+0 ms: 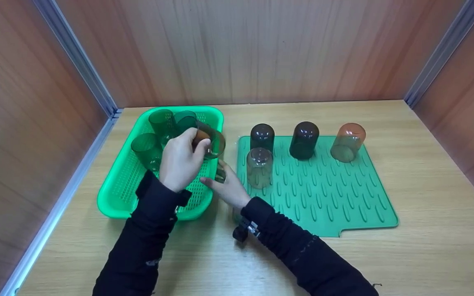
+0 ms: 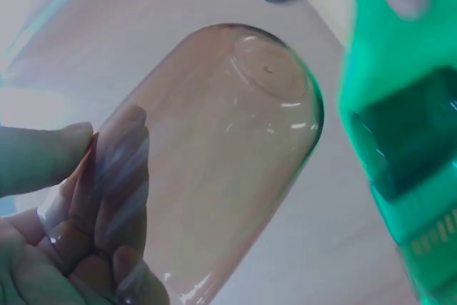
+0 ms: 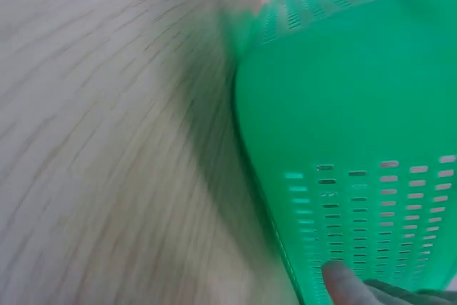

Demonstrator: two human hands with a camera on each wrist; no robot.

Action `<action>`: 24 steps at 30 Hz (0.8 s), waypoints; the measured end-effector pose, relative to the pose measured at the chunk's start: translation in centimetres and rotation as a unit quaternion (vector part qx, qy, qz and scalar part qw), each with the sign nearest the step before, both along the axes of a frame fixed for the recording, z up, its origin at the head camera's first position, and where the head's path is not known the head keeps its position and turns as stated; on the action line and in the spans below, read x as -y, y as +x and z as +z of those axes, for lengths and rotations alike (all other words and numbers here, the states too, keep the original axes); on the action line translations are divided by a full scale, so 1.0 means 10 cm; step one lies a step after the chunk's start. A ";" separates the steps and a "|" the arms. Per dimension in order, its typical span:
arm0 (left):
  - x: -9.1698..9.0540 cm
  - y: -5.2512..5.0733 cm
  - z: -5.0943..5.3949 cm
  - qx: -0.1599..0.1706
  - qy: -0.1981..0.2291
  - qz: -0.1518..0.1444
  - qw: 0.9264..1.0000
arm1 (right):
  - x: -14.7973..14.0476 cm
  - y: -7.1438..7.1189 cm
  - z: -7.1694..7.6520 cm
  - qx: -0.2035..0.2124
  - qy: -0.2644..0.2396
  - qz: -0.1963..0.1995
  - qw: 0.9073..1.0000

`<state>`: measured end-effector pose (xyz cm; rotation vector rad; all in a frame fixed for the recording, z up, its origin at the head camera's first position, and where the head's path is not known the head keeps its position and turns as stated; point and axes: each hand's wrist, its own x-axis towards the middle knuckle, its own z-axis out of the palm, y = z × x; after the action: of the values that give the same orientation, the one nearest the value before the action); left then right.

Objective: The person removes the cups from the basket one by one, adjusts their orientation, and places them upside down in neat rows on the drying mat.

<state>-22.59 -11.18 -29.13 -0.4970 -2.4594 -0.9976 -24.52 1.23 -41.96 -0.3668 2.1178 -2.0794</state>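
Note:
My left hand pinches the mouth end of an amber drinking glass between thumb and fingers, over the right side of the green basket. Through the clear wall in the left wrist view, fingers show behind the glass, whose rounded base points away from the hand. Just outside the basket's right wall is my right hand, thumb and fingers spread apart. A dark olive patch shows between them; whether that is glass cannot be told. In the right wrist view, one fingertip appears beside the slotted basket wall.
Several green glasses lean inside the basket. To the right lies a green ribbed drying mat. Upside down on it stand a clear glass, two dark glasses and an orange glass. Wooden panels enclose the table.

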 end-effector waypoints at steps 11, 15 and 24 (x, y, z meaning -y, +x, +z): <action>-0.09 0.12 0.00 0.019 0.107 -0.042 0.993 | -0.27 0.08 0.20 -0.005 -0.132 -0.015 0.991; -0.16 0.15 -0.04 0.060 0.142 -0.061 0.986 | -0.38 0.11 0.30 -0.051 -0.189 -0.052 0.979; -0.35 0.25 -0.18 0.115 0.245 -0.139 0.953 | -0.54 0.16 0.41 -0.138 -0.239 -0.055 0.960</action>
<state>-20.06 -7.72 -30.89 -0.5902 -2.2420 -1.8094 -22.91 6.61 -37.85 -0.6410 1.7663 -2.7452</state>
